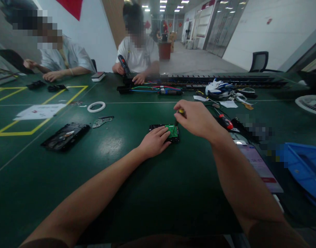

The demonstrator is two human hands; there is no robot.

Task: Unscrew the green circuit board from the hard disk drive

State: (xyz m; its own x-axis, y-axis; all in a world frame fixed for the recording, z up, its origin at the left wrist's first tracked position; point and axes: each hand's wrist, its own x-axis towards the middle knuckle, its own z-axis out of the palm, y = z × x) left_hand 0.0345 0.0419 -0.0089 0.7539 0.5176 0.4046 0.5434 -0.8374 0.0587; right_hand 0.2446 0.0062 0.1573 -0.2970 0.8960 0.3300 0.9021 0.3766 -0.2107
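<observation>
A hard drive (176, 139) with a green circuit board (171, 132) facing up lies on the green table in front of me. My left hand (154, 141) rests across its left part, fingers stretched out over the board and thumb near the close edge. In my right hand (192, 115) is a screwdriver (182, 112) with a yellow and black handle, gripped between thumb and fingers. Its shaft points down and its tip meets the board's right part; whether it sits in a screw is too small to tell.
To the left lie a black casing (66, 136), a loose circuit board (102, 121) and a white ring (96, 106). A red-black tool (225, 122), a phone-like screen (260, 167) and a blue bin (305, 168) are on the right. Two people sit opposite, one holding a power screwdriver (124, 65).
</observation>
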